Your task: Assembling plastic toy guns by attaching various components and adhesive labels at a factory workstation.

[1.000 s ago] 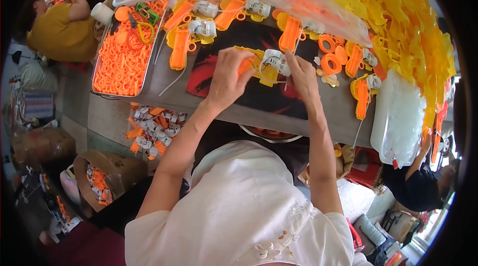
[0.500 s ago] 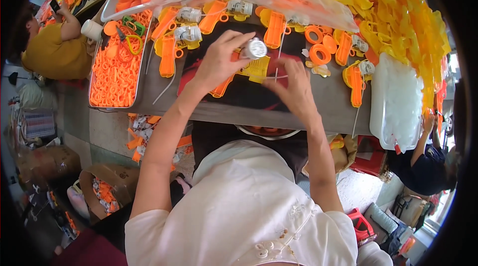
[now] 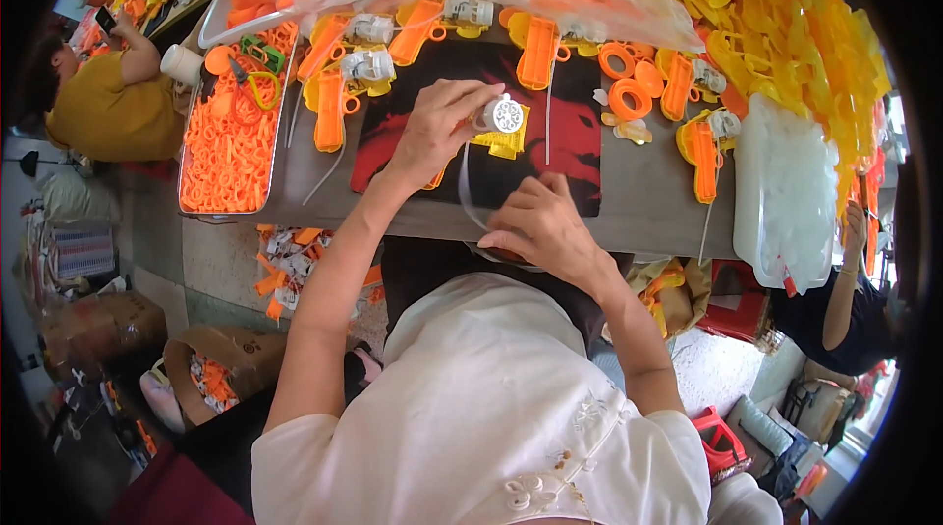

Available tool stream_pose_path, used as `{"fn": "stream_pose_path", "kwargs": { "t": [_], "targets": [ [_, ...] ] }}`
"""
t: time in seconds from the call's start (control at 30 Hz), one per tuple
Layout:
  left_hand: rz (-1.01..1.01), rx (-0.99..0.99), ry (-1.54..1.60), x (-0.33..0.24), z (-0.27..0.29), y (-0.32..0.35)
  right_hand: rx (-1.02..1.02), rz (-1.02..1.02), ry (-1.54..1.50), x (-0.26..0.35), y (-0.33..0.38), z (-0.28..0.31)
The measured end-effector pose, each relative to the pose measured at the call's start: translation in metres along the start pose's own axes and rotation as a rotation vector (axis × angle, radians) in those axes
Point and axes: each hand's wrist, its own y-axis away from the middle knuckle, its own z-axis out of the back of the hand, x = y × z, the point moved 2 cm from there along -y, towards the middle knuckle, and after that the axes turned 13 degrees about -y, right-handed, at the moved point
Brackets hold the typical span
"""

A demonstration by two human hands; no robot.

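Note:
Over the dark mat [image 3: 403, 103] at the table's middle, my left hand [image 3: 432, 132] is closed around a toy gun with a yellow body [image 3: 506, 144]. A white, round-ended drum [image 3: 506, 115] tops the toy, and a bit of its orange handle shows under the hand. From the toy a thin, pale strip [image 3: 466, 193] curves down to my right hand [image 3: 548, 230]. The right fingers are pinched on the strip's end, close to the table's front edge. Several similar orange-and-yellow toy guns [image 3: 331, 110] with pale drums lie around the mat.
At left stands a tray [image 3: 178, 186] of small orange rings, with pliers [image 3: 257, 88] on top. Orange rings [image 3: 630, 99] lie right of the mat. A white tub [image 3: 781, 221] and heaped yellow parts [image 3: 786, 24] flank the right side. Two other people are nearby.
My right hand has swung down and left toward the table's front edge, drawing the pale strip downward. My left hand still holds the toy gun, its drum end now turned more toward view.

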Motion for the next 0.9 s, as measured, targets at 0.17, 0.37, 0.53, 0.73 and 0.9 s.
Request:
{"fn": "stream_pose_path", "kwargs": {
  "t": [0.17,0.37,0.53,0.73,0.9],
  "targets": [
    [-0.033,0.009,-0.012,-0.002,0.0,-0.003,-0.294,-0.218,0.21,-0.005,-0.025,0.016],
    [0.028,-0.022,0.064,0.0,0.006,-0.001,-0.23,-0.13,0.138,-0.036,-0.041,0.005],
    [0.217,-0.007,0.379,0.012,0.025,-0.006,-0.295,-0.18,-0.068,-0.019,-0.053,0.012],
    [0.105,0.262,0.37,0.013,0.039,-0.028,-0.329,-0.181,-0.3,-0.026,-0.062,0.018],
    [0.129,0.313,0.404,0.015,0.04,-0.034,-0.326,-0.272,-0.367,-0.026,-0.065,0.021]
  ]
}}
